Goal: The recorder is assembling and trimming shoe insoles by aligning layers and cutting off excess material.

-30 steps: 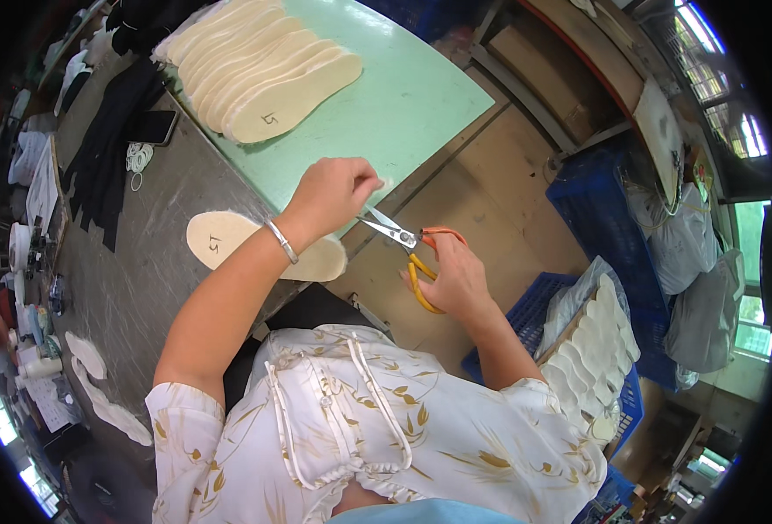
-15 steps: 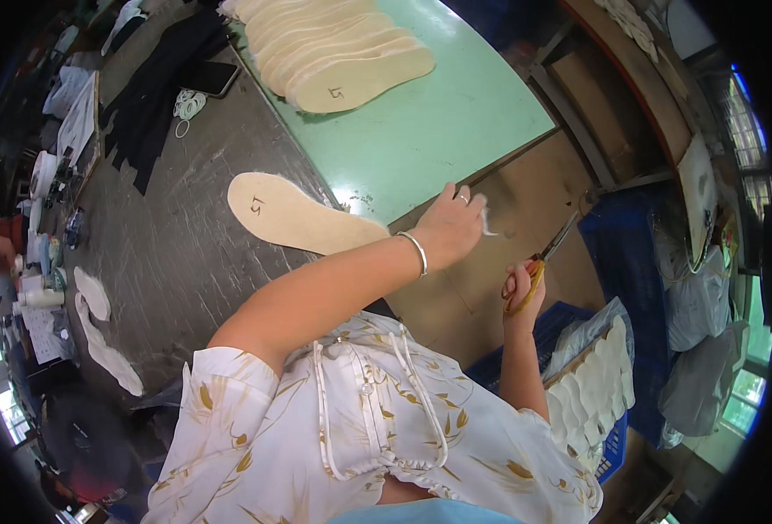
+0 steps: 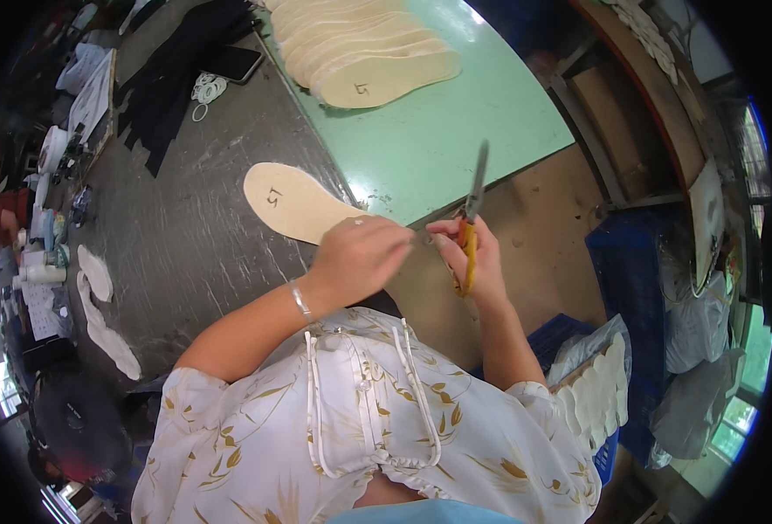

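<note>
A cream insole [image 3: 288, 203] with a dark hand-written mark lies on the dark table near its right edge. Over the insole's near end is my left hand [image 3: 360, 260], back up and fingers toward the right. Motion smears those fingers, and whether they grip the insole is hidden. My right hand [image 3: 482, 262] holds scissors [image 3: 471, 210] with yellow-orange handles, blades pointing up and away. Its thumb and forefinger reach toward my left fingertips. Farther off, a fanned row of similar insoles [image 3: 377, 77] rests on a green board.
The green board [image 3: 421, 157] covers the table's far right corner. Black cloth [image 3: 172, 83], a phone [image 3: 230, 63] and white rings [image 3: 208, 87] lie at the far left. White pieces [image 3: 106, 332] sit at the left edge. Beside my right arm, a blue crate holds more pale pieces [image 3: 597, 393].
My left hand has moved left, from over the floor to the insole's near end; the white fluff in its fingers no longer shows. My right hand has come up and left with the scissors.
</note>
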